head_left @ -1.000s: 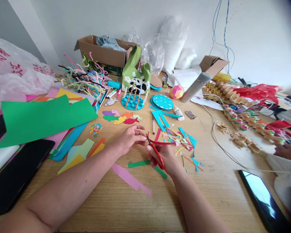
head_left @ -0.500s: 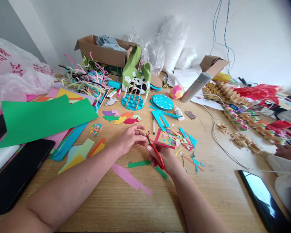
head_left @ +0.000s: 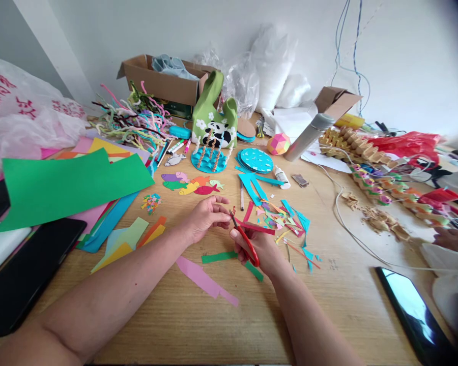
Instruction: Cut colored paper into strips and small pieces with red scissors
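My right hand [head_left: 260,249] is closed round the red handles of small scissors [head_left: 245,241], blades pointing up and left. My left hand [head_left: 205,217] pinches a tiny red paper piece [head_left: 233,210] at the blade tips. A long red paper strip [head_left: 256,227] lies on the table just right of the blades. Both hands hover over a wooden table [head_left: 198,325], beside a heap of coloured paper scraps [head_left: 286,223].
Green strips [head_left: 218,257] and a pink strip [head_left: 206,279] lie under my hands. A large green sheet [head_left: 64,185] covers stacked paper at left. Paper fish [head_left: 191,184], a panda craft [head_left: 215,133], pipe cleaners [head_left: 132,122], a phone [head_left: 416,312] and another person's hand [head_left: 448,239] are around.
The long red strip has dropped from the scissors onto the table. A small red piece stays pinched in my left hand. Hands have barely shifted.
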Demonstrator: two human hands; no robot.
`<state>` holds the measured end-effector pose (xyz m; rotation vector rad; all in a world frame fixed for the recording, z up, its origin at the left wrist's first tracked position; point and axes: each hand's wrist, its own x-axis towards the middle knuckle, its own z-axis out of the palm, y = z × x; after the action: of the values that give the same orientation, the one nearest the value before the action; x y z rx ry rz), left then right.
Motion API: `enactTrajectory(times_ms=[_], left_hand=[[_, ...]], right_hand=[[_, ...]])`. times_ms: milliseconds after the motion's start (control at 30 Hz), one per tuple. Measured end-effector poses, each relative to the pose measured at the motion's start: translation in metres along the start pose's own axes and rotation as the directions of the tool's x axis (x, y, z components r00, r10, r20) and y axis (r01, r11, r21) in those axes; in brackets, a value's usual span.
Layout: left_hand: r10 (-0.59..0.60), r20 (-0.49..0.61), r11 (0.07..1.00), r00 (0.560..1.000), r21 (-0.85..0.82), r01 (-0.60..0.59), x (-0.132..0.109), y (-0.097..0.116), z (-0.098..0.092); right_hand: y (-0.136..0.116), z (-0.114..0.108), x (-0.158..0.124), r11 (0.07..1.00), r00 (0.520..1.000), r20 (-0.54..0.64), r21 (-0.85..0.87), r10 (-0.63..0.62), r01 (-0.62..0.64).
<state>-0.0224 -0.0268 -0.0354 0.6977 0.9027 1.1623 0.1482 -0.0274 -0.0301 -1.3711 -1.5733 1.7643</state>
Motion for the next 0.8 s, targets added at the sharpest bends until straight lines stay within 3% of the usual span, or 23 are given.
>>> enactTrajectory(times_ms=[800], left_hand=[[0.018, -0.006, 1.0, 1.0, -0.005, -0.018, 0.0, -0.0014, -0.0002]], right_hand=[[0.0036, -0.0004, 0.0018, 1.0, 1.0, -0.001, 0.019, -0.006, 0.006]])
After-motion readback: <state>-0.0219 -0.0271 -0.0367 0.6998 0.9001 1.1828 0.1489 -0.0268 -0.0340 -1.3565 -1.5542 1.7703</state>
